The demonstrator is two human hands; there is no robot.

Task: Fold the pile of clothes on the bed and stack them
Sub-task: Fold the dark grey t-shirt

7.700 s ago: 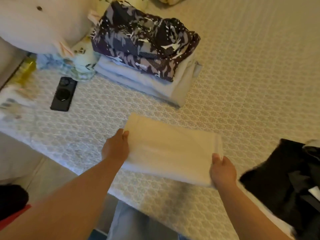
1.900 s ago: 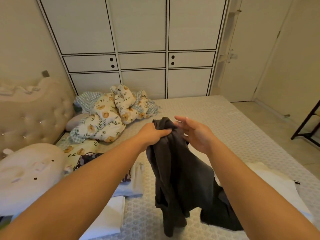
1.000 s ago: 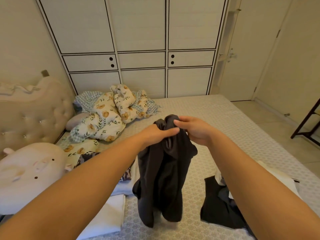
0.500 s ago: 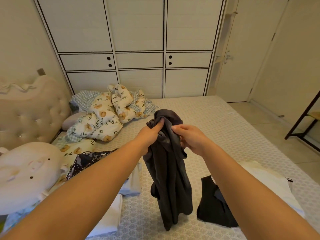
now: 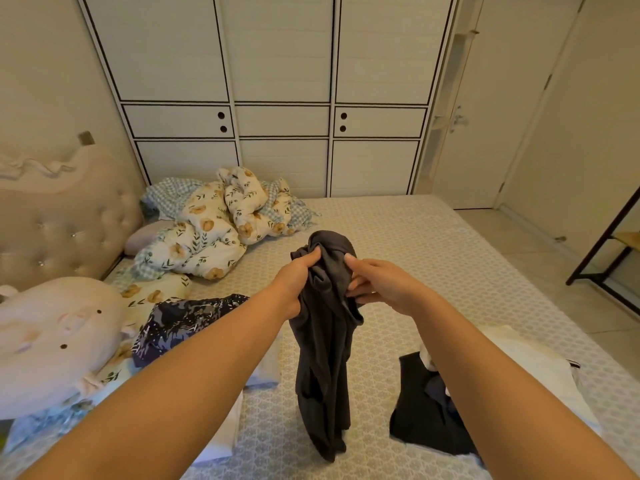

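A dark grey garment [image 5: 325, 358] hangs bunched above the bed [image 5: 433, 258], its lower end near the sheet. My left hand [image 5: 294, 271] grips its top on the left. My right hand [image 5: 377, 282] holds the cloth on the right between thumb and fingers. A stack of folded clothes with a dark patterned piece [image 5: 180, 323] on top lies to the left, partly behind my left arm. A folded white piece [image 5: 221, 441] lies in front of the stack. A loose pile of black and white clothes [image 5: 426, 417] lies at the lower right.
A crumpled floral quilt [image 5: 214, 223] sits at the bed's far left. A pale plush pillow [image 5: 45, 330] lies at left by the tufted headboard [image 5: 59, 220]. White wardrobe doors [image 5: 280, 98] stand behind. A dark metal rack [image 5: 609, 251] stands on the floor at right.
The cream piece I folded earlier now lies by the stack. I have picked up the dark grey garment, and both hands have been shifting their hold along its top edge.
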